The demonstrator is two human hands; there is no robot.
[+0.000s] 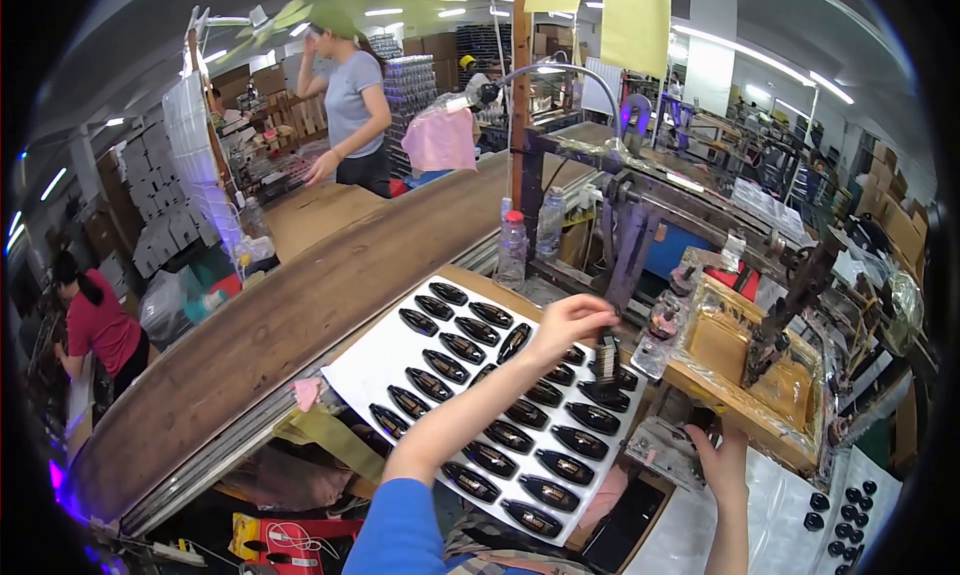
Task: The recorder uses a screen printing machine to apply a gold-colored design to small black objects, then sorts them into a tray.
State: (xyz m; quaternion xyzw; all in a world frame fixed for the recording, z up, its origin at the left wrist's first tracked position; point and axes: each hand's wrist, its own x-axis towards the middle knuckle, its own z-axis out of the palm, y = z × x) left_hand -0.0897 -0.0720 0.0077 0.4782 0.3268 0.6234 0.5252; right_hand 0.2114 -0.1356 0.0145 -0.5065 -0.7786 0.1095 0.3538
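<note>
My left hand (575, 325) is closed in a pinch over the far right corner of a white sheet (370, 370). A glossy black tapered oval piece (607, 360) with light printed marks hangs below its fingertips. Rows of similar black pieces (492, 459) with gold-coloured print lie on the sheet. At the right, my right hand (722, 460) is beside a small metal fixture (665, 450), under the front edge of a wooden-framed printing screen (745, 405). Its thumb stands apart from the fingers, whose tips are partly hidden by the frame.
Left of the sheet runs a long brown belt (330, 265). A red-capped clear bottle (513, 245) stands beyond it, near the metal machine arm (625, 245). Small round black parts (850, 513) lie on a white surface at lower right. Two co-workers are farther left, beyond the belt.
</note>
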